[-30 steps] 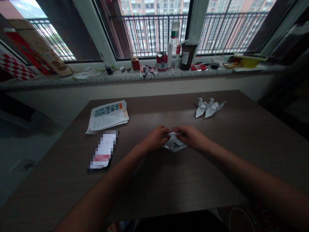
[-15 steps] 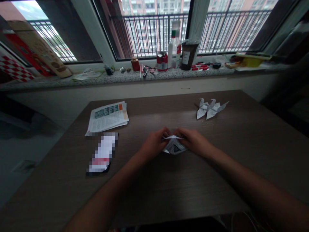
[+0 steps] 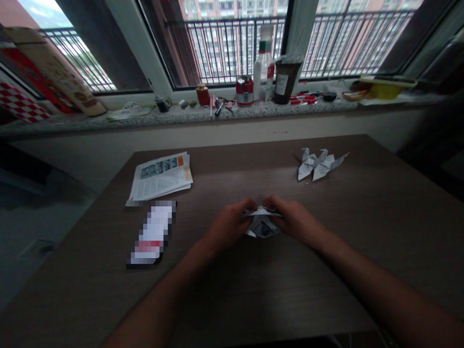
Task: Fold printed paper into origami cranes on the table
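Note:
Between my two hands is a small folded piece of newspaper [image 3: 262, 226], partly opened out, with a raised ridge along its far side. My left hand [image 3: 234, 217] pinches its left edge, and my right hand [image 3: 290, 215] pinches the right edge. The fingertips curl behind the ridge, so some of them are hidden. Farther back on the right of the table stand folded paper cranes [image 3: 317, 164], close against each other and made of similar printed paper.
On the left of the brown table [image 3: 224, 290] lie a stack of newspaper sheets [image 3: 163, 176] and a phone [image 3: 154, 234] with a blurred screen. The windowsill behind holds a red can [image 3: 244, 92], a clear bottle [image 3: 259, 77], a dark cup [image 3: 284, 82] and several small items.
Both hands still grip the folded newspaper. Its far ridge looks a little wider and flatter, and the fingertips have shifted slightly apart. The whole view has moved a little.

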The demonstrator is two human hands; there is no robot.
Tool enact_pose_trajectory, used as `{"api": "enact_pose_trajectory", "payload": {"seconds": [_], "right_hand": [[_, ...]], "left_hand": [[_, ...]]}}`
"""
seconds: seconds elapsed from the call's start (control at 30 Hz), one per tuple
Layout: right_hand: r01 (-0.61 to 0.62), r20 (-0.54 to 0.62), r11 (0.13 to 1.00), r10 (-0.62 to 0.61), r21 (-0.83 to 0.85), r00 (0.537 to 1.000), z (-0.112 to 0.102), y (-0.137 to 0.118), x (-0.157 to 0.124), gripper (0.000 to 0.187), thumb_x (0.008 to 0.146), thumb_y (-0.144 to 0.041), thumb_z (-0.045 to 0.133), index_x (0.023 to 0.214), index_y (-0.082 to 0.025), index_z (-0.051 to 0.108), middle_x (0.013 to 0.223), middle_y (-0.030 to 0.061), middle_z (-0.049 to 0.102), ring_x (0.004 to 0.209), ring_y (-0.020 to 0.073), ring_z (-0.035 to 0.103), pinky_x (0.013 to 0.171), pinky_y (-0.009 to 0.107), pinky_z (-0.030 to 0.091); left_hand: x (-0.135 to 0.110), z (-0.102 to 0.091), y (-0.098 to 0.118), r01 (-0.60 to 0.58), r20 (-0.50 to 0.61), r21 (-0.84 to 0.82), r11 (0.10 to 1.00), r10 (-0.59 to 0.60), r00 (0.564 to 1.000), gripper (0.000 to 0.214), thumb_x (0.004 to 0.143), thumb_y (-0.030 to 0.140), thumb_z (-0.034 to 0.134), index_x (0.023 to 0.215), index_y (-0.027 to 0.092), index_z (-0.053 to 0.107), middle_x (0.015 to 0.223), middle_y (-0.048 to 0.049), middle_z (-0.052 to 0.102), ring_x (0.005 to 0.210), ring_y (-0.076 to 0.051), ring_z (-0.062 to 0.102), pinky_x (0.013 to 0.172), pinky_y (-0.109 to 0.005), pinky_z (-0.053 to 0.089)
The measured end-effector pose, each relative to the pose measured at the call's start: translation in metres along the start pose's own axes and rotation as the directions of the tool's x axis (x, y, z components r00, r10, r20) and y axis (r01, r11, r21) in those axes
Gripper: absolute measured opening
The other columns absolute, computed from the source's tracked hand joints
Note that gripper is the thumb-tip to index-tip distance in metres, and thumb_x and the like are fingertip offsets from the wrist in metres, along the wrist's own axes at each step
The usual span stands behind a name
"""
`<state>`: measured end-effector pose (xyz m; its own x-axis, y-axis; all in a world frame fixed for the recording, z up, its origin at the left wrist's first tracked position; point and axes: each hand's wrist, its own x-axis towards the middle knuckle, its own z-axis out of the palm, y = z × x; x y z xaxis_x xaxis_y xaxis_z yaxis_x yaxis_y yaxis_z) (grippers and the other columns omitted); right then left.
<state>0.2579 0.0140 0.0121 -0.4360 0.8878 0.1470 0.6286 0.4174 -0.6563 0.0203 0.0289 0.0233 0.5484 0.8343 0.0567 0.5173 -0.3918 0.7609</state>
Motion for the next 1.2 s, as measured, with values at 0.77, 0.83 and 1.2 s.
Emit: {"api": "enact_pose_trajectory", "payload": {"seconds": [0.77,0.83,1.2], "right_hand": [[-0.084,0.199,0.961,0.14,-0.263,0.97,-0.007,-0.013,0.032,0.02,0.083,-0.011,0.069,0.099,-0.019,0.078,0.089,0.0074,0.08,0.08,0.0211,0.073,0.061,0.026,0.037],[-0.065,0.192,0.967,0.115,-0.248,0.975,-0.006,-0.013,0.031,0.026,0.082,-0.009,0.069,0.104,-0.02,0.079,0.096,0.0074,0.081,0.085,0.0222,0.074,0.065,0.026,0.041],[-0.061,0.138,0.987,0.082,-0.151,0.987,0.0,-0.007,0.021,0.02,0.081,-0.007,0.068,0.095,-0.02,0.076,0.084,0.004,0.077,0.073,0.0179,0.068,0.061,0.027,0.04]], "left_hand": [[0.039,-0.002,0.023,0.077,0.178,0.542,0.837,-0.203,0.963,0.034,0.089,0.03,0.067,0.122,0.033,0.076,0.106,-0.0059,0.08,0.096,-0.029,0.075,0.074,-0.033,0.053],[0.038,0.0,0.022,0.077,0.169,0.547,0.834,-0.201,0.965,0.035,0.089,0.029,0.066,0.123,0.033,0.075,0.108,-0.0064,0.079,0.096,-0.03,0.075,0.076,-0.034,0.053],[0.031,0.002,0.003,0.037,0.196,0.298,0.954,-0.099,0.976,0.022,0.087,0.019,0.065,0.106,0.019,0.075,0.103,-0.0091,0.077,0.092,-0.026,0.072,0.078,-0.033,0.051]]}}
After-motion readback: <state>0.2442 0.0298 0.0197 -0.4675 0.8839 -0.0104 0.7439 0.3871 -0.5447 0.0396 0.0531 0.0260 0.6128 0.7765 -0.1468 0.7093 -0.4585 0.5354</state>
